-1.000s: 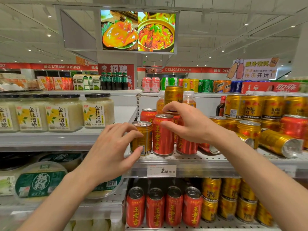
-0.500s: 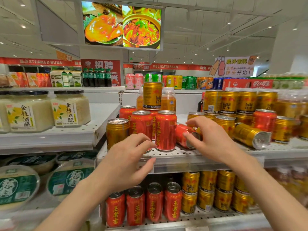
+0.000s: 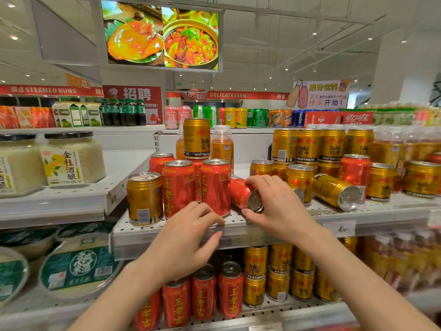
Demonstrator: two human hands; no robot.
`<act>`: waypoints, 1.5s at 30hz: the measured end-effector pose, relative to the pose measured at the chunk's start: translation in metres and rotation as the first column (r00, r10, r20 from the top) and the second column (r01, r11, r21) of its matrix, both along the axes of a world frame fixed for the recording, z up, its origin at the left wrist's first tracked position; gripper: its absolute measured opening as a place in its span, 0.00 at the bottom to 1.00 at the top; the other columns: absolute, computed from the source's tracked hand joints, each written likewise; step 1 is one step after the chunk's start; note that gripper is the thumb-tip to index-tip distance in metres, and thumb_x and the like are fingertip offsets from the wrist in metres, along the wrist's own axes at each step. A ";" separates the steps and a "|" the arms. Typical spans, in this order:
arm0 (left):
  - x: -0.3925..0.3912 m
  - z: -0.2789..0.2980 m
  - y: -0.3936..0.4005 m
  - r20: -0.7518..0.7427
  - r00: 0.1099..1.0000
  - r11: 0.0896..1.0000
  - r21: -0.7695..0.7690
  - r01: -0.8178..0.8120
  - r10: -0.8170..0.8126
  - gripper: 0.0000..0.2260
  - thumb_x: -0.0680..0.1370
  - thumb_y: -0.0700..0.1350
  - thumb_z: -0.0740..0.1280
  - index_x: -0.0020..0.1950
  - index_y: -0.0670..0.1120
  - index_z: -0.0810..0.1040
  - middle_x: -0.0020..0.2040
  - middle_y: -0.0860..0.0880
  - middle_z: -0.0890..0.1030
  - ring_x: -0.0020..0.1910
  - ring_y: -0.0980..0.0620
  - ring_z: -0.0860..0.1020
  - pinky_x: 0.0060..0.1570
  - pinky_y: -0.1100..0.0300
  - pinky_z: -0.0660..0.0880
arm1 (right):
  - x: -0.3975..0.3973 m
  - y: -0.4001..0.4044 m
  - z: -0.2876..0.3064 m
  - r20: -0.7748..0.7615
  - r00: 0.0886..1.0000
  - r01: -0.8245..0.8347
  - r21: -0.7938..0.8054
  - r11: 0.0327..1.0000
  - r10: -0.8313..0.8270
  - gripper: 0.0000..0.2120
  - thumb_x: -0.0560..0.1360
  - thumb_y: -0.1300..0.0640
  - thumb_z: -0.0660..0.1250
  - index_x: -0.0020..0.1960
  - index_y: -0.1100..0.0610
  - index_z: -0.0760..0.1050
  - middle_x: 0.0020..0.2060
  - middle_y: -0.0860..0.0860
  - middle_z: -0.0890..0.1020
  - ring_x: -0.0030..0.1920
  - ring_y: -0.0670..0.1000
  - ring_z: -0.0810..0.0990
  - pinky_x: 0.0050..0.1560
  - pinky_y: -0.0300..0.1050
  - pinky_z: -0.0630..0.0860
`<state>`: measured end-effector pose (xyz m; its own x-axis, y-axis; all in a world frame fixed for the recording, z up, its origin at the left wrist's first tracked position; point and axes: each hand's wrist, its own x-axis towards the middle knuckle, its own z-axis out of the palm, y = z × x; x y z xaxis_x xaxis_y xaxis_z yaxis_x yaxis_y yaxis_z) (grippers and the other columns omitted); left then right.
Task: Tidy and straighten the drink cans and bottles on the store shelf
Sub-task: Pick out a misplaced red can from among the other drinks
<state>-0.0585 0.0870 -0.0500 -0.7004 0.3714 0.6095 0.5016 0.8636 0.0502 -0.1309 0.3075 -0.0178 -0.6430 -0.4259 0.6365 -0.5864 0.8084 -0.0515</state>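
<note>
A red can (image 3: 241,193) lies on its side on the perforated shelf (image 3: 238,223), its silver end facing me. My right hand (image 3: 279,206) curls round that end, fingers over the top and thumb below. My left hand (image 3: 186,237) hovers at the shelf's front edge with loosely bent fingers, holding nothing, just in front of two upright red cans (image 3: 179,187) (image 3: 216,186). A gold can (image 3: 144,198) stands upright to their left. Another gold can (image 3: 336,192) lies on its side further right.
A gold can (image 3: 196,138) is stacked on the red cans, with an orange drink bottle (image 3: 222,146) behind it. Rows of gold cans (image 3: 307,144) fill the right side. Jars (image 3: 71,158) stand on the left shelf. Red and gold cans (image 3: 229,290) fill the shelf below.
My right hand moved off the upright red cans and down onto the fallen red can. My left hand let go of the gold can and dropped to the shelf's front edge.
</note>
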 end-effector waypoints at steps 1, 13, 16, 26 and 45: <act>0.000 0.000 0.000 0.005 1.000 1.000 0.006 -0.003 0.003 0.15 0.79 0.57 0.59 0.59 0.55 0.80 0.52 0.59 0.77 0.53 0.61 0.71 0.53 0.66 0.70 | -0.001 0.003 0.001 0.007 1.000 -0.022 -0.026 0.999 0.022 0.31 0.73 0.43 0.73 0.72 0.50 0.69 0.64 0.47 0.77 0.62 0.50 0.73 0.63 0.43 0.71; 0.002 -0.001 0.004 0.043 0.999 0.999 0.019 -0.028 0.027 0.20 0.78 0.60 0.56 0.65 0.56 0.79 0.52 0.60 0.73 0.53 0.61 0.69 0.55 0.63 0.71 | -0.008 0.012 0.047 0.138 0.972 -0.121 -0.390 0.913 0.188 0.24 0.76 0.46 0.72 0.70 0.47 0.74 0.61 0.42 0.74 0.61 0.42 0.73 0.57 0.34 0.71; 0.003 -0.001 0.006 0.051 0.998 0.999 0.020 -0.028 0.027 0.22 0.78 0.60 0.55 0.66 0.56 0.79 0.52 0.60 0.73 0.54 0.61 0.68 0.56 0.64 0.70 | -0.015 0.007 0.051 0.172 0.955 -0.143 -0.445 0.884 0.241 0.20 0.77 0.46 0.72 0.67 0.48 0.76 0.61 0.45 0.78 0.61 0.44 0.77 0.57 0.39 0.78; 0.005 -0.001 0.005 0.077 0.997 0.999 0.034 -0.032 0.029 0.21 0.79 0.59 0.57 0.67 0.56 0.78 0.53 0.60 0.72 0.55 0.61 0.68 0.57 0.65 0.68 | -0.025 -0.005 0.049 0.242 0.929 -0.147 -0.454 0.879 0.280 0.15 0.81 0.47 0.65 0.66 0.48 0.76 0.61 0.45 0.79 0.63 0.45 0.77 0.60 0.48 0.81; 0.046 -0.060 -0.006 0.021 0.993 0.794 0.603 0.077 -0.113 0.12 0.79 0.48 0.70 0.62 0.54 0.80 0.54 0.62 0.81 0.57 0.58 0.80 0.56 0.67 0.75 | 0.085 0.025 -0.082 0.282 0.952 0.125 -0.717 0.685 0.122 0.07 0.78 0.53 0.70 0.56 0.45 0.79 0.44 0.42 0.84 0.47 0.40 0.81 0.46 0.30 0.74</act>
<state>-0.0128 0.0812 -0.1095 -0.7189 0.0100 0.6951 0.5609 0.5991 0.5714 -0.0463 0.3329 -0.0996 -0.8439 0.0862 0.5296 -0.4428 0.4455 -0.7781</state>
